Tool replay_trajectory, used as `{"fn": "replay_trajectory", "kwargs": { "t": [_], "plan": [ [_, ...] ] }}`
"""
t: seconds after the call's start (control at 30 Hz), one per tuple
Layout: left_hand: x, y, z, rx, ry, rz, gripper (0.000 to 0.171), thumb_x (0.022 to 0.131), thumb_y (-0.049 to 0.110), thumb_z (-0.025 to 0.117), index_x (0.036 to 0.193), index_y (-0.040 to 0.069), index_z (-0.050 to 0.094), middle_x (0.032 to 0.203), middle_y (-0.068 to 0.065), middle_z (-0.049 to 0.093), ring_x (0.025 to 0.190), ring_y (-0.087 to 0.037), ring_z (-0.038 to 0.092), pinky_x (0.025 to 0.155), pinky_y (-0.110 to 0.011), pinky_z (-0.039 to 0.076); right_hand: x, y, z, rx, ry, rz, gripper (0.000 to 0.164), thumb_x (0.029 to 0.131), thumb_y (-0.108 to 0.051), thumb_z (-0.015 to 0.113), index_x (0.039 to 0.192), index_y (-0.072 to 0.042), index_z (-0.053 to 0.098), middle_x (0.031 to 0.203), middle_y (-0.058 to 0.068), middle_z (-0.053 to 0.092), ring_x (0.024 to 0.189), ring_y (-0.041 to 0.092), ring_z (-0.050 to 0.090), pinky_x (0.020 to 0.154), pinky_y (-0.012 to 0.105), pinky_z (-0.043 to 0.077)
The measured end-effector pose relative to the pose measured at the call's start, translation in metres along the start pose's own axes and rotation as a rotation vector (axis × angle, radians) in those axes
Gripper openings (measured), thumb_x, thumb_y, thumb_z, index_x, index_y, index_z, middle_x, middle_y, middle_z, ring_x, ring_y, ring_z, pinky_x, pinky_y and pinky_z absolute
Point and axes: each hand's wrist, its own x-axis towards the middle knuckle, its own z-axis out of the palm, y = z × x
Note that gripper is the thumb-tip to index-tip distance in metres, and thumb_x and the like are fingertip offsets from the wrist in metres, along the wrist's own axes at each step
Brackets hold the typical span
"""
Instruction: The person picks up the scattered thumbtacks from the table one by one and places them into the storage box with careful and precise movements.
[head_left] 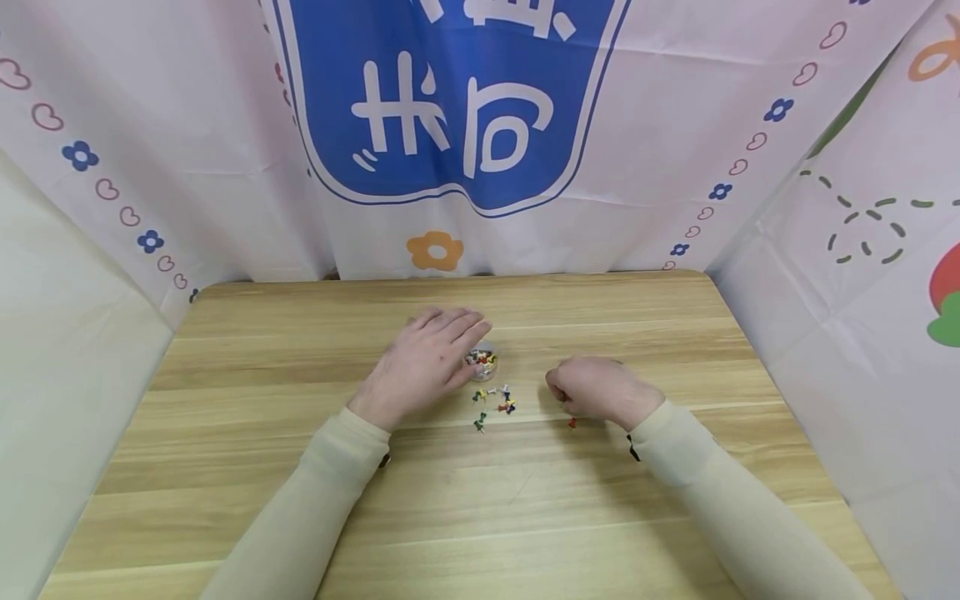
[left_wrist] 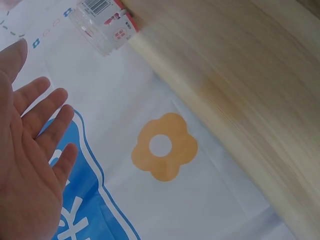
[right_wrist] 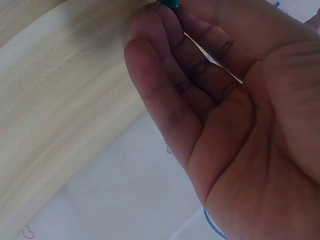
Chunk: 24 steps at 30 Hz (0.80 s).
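A small clear round container [head_left: 491,369] holds several push pins of mixed colours. My left hand [head_left: 427,358] is beside it on its left, partly covering it in the head view. In the left wrist view the left hand [left_wrist: 35,135] has its fingers extended and nothing in them, with the labelled container [left_wrist: 102,32] beyond the thumb. My right hand [head_left: 596,387] is low over the table on the right. At the top of the right wrist view, a green push pin [right_wrist: 172,3] shows at the fingertips of my right hand [right_wrist: 225,100], pinched by thumb and finger.
Loose push pins [head_left: 506,407] lie on the wooden table [head_left: 450,517] in front of the container, among them a green push pin [head_left: 480,425]. A red push pin [head_left: 572,423] lies beside the right hand. A printed white curtain [head_left: 285,225] hangs behind the table's far edge.
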Motion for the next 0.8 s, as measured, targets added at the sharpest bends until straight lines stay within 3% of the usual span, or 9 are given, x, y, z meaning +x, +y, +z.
{"fn": "replay_trajectory", "kwargs": {
  "t": [0.27,0.8],
  "plan": [
    [-0.001,-0.002,0.0,-0.001,-0.039,-0.018,0.066,0.103,0.05,0.058,0.156,0.013,0.047,0.156,-0.006,0.05,0.147,-0.026,0.04,0.125,-0.047,0.024,0.004,-0.003,-0.006,0.024,0.005,-0.014,0.024,0.087,-0.003,0.072,0.075,-0.019,0.058,0.069,-0.008,0.053,0.064,0.011,0.05,0.055,0.027,0.046],
    [-0.007,-0.023,-0.005,-0.047,-0.112,-0.131,0.069,0.104,0.056,0.051,0.161,0.018,0.04,0.161,-0.004,0.044,0.149,-0.024,0.037,0.126,-0.048,0.02,0.037,-0.015,-0.028,0.076,0.025,0.006,0.02,0.091,-0.006,0.069,0.081,-0.021,0.061,0.077,-0.007,0.06,0.069,0.011,0.055,0.058,0.027,0.049]
  ]
}}
